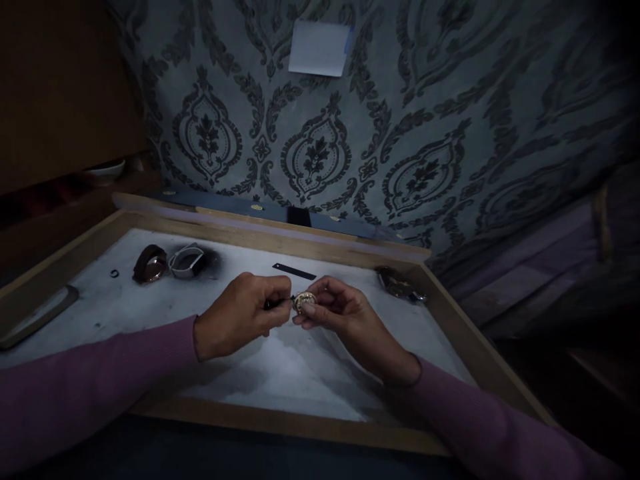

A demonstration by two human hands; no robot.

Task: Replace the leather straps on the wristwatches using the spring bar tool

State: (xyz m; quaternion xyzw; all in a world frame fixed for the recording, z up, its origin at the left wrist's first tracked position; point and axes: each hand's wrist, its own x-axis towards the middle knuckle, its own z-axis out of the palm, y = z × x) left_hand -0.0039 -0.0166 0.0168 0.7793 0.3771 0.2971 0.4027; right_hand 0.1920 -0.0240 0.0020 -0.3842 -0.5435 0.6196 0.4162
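Over the white-bottomed wooden tray point(280, 419), my right hand point(345, 310) pinches a small round gold-and-silver watch case point(305, 303) between thumb and fingers. No full strap shows on it. Close against its left side, my left hand point(250, 310) is closed on a thin dark tool point(273, 303). Most of that tool is hidden by the fingers, and its narrow end points at the case's edge. Whether the tip touches the case I cannot tell. Just beyond both hands lies a flat black strip point(294, 271) with a small hole at one end.
Inside the tray are a brown-strapped watch point(150, 264), a light-strapped watch point(187, 261), a small black ring point(115, 273) and a dark watch point(400, 285). A curved brownish band point(45, 317) lies at left. White paper point(320, 48) hangs on the patterned wall behind.
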